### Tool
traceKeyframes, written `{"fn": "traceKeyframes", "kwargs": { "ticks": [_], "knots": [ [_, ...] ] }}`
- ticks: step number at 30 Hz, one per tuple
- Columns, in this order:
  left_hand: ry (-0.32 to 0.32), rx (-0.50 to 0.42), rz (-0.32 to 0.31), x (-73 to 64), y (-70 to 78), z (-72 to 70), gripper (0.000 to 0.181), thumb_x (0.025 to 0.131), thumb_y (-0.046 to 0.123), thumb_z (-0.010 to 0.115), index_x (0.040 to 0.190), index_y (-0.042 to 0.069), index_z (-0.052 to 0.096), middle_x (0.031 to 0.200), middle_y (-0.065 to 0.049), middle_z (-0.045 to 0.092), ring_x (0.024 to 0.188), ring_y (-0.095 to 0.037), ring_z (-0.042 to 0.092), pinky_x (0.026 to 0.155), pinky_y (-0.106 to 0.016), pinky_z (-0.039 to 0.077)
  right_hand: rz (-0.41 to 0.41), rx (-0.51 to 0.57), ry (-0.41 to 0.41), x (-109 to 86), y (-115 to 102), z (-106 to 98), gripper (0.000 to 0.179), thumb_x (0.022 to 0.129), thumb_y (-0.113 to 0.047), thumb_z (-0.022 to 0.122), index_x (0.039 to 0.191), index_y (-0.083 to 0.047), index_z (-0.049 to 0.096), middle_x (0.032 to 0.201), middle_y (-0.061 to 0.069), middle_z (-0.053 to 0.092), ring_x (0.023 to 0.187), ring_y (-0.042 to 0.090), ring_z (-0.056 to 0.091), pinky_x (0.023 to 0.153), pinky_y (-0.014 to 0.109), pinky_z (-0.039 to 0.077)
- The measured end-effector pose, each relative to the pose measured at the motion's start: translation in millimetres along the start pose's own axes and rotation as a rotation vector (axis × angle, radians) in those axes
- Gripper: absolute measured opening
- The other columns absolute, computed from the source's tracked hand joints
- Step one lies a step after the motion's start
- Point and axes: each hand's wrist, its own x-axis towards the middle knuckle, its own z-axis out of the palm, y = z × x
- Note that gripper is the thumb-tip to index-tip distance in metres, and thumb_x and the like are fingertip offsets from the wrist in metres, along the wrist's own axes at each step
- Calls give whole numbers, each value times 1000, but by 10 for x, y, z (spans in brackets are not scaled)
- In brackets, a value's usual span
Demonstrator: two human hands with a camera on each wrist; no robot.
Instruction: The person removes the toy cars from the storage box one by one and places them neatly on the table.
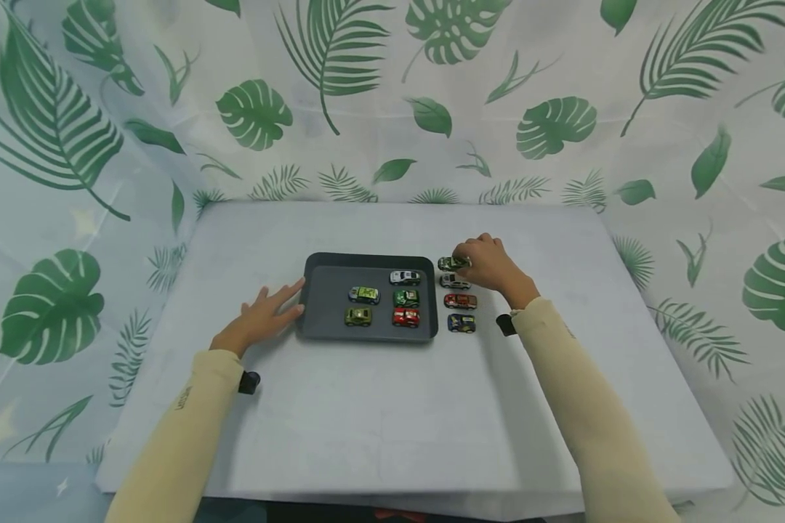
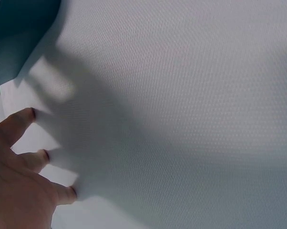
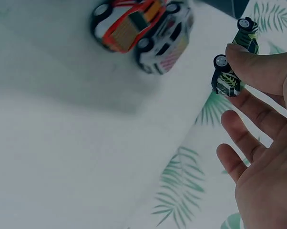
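Note:
At the tray's upper right corner, my right hand (image 1: pixel 490 263) pinches a dark green leaf-patterned toy car (image 3: pixel 227 83) between thumb and fingers. Just below it in the head view, a white toy car (image 1: pixel 453 281), a red-orange one (image 1: pixel 461 301) and a dark blue one (image 1: pixel 461 323) form a column beside the tray. My left hand (image 1: pixel 256 319) has its fingers spread, fingertips right at the left rim of the grey tray (image 1: pixel 327 290). Inside are a silver car (image 1: pixel 405 277), a green car (image 1: pixel 406 298), a red car (image 1: pixel 406 317) and two yellow-green cars (image 1: pixel 364 294).
A white cloth covers the table (image 1: pixel 366 414), whose front edge runs along the bottom of the head view. Leaf-printed curtains (image 1: pixel 366 94) hang behind and at both sides. Both forearms reach in from the front, with a small black wrist device (image 1: pixel 248 382) on the left.

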Motion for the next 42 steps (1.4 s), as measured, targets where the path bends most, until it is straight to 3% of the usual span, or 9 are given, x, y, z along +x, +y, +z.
{"fn": "traceKeyframes", "kwargs": {
  "ticks": [10, 21, 31, 42],
  "knots": [
    [5, -1, -4, -19, -5, -11, 69, 114, 50, 47, 174, 25, 21, 176, -21, 16, 159, -53, -8, 117, -80, -10, 90, 5, -10, -224, 236, 47, 26, 94, -4, 80, 119, 3, 76, 115, 20, 74, 114, 46, 55, 99, 64, 40],
    [-3, 5, -15, -19, -16, -13, 70, 115, 50, 46, 174, 25, 19, 176, -22, 15, 159, -54, -10, 117, -80, -10, 164, 25, -42, -405, 443, 34, 29, 95, -3, 77, 122, 6, 74, 118, 22, 74, 116, 47, 54, 102, 66, 39],
    [0, 30, -13, -8, -25, -22, 70, 114, 50, 46, 174, 25, 19, 175, -23, 15, 158, -55, -8, 117, -81, -9, 167, 43, -57, -483, 593, 96, 28, 95, -2, 77, 122, 6, 74, 119, 23, 73, 113, 46, 55, 99, 66, 40],
    [2, -9, 10, -4, -18, -7, 70, 114, 51, 46, 174, 28, 18, 176, -21, 14, 159, -53, -10, 117, -80, -11, 196, 45, -90, -512, 686, 162, 30, 93, -1, 77, 121, 6, 74, 119, 25, 73, 113, 48, 56, 99, 68, 40]
  ]
}}
